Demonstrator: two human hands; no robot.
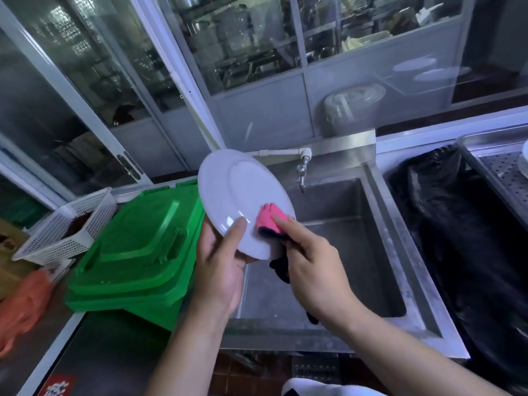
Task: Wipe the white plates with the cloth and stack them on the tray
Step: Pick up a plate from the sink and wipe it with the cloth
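Hands work over the sink (357, 252): left hand (220, 261) grips the tilted white plate (240, 192), right hand (308, 261) presses the pink cloth (270, 217) on it; wiping underway, next likely stacking on the tray (491, 164) far right

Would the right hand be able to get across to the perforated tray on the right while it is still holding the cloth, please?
Probably yes. The right hand presses the cloth to the plate over the sink, and the tray lies further right with only the low black bag between them.

Steel sink (371, 178) — glass cabinets (243, 44) behind
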